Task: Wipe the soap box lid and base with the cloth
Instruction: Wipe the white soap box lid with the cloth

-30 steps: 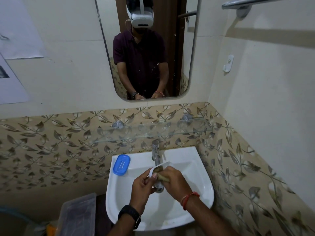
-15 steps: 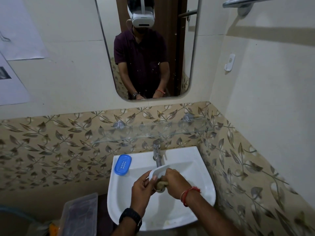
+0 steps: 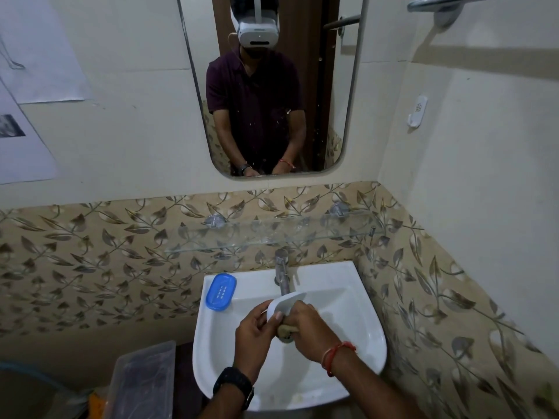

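Over the white sink basin, my left hand grips a pale translucent soap box lid, tilted on edge. My right hand presses a small tan cloth against the lid's lower part; most of the cloth is hidden under the fingers. The blue soap box base, with drain slots, lies flat on the sink's back left corner, away from both hands.
A chrome tap stands just behind the lid. A glass shelf hangs above it, under a wall mirror. A clear plastic bin sits left of the sink. The tiled wall is close on the right.
Both hands with the lid and cloth have shifted slightly nearer along the basin. The cloth has slid down to the lid's lower edge. The blue base has not moved.
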{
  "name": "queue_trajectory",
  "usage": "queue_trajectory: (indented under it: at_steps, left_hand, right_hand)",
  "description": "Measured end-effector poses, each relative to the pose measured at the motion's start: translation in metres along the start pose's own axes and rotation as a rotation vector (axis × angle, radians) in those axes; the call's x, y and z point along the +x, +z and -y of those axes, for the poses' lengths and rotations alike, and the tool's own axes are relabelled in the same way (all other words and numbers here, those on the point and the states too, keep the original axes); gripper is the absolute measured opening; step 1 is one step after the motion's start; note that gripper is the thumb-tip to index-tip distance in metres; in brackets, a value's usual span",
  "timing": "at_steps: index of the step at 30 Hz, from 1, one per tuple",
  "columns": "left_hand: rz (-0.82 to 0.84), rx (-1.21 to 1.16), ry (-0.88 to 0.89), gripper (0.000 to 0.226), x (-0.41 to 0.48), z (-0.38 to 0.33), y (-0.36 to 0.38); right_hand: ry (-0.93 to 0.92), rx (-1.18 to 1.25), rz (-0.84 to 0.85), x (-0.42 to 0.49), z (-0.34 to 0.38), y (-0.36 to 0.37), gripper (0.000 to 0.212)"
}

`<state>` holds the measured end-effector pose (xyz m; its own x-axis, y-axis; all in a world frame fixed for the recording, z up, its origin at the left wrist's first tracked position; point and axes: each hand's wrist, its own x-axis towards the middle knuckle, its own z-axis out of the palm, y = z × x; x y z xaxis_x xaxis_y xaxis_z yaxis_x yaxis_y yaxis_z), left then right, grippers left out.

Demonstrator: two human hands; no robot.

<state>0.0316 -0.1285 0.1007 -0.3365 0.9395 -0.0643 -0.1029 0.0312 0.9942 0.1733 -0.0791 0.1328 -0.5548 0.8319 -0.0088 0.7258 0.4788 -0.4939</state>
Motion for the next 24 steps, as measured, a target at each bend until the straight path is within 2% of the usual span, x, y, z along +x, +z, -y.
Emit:
queue_trajectory:
  at_steps: [3, 8, 11, 14, 16, 19, 21, 24]
  left_hand:
    - [0.004, 0.008, -0.001, 0.027, 0.002, 0.001, -0.001]
    - [-0.02, -0.049, -0.027, 0.024, 0.0, -0.001, -0.001]
    - [-0.042, -0.033, -0.029, 0.024, 0.001, 0.001, 0.002]
    - [-0.049, 0.002, -0.019, 0.023, 0.003, 0.002, 0.001]
    - [-0.048, 0.0, -0.024, 0.022, 0.004, 0.002, -0.001]
    - [-0.05, -0.031, -0.049, 0.021, 0.002, 0.0, -0.002]
    - [-0.051, -0.038, -0.049, 0.022, 0.001, -0.001, 0.0]
    - [-0.075, -0.039, -0.037, 0.022, 0.0, -0.001, 0.003]
  right_hand:
    - [0.003, 0.023, -0.024, 0.0, -0.001, 0.002, 0.024]
    - [0.147, -0.016, -0.134, -0.001, -0.017, -0.007, 0.026]
    - [0.119, 0.01, -0.081, -0.003, 0.0, -0.009, 0.018]
    - [0.063, 0.1, -0.003, -0.003, 0.009, 0.0, 0.034]
    - [0.095, 0.083, -0.021, -0.006, 0.006, -0.002, 0.016]
    - [0.171, 0.04, -0.058, -0.01, -0.002, -0.014, 0.021]
    - [0.192, 0.03, -0.085, -0.008, -0.008, -0.014, 0.039]
    - [0.18, 0.058, -0.08, -0.009, -0.002, -0.006, 0.015]
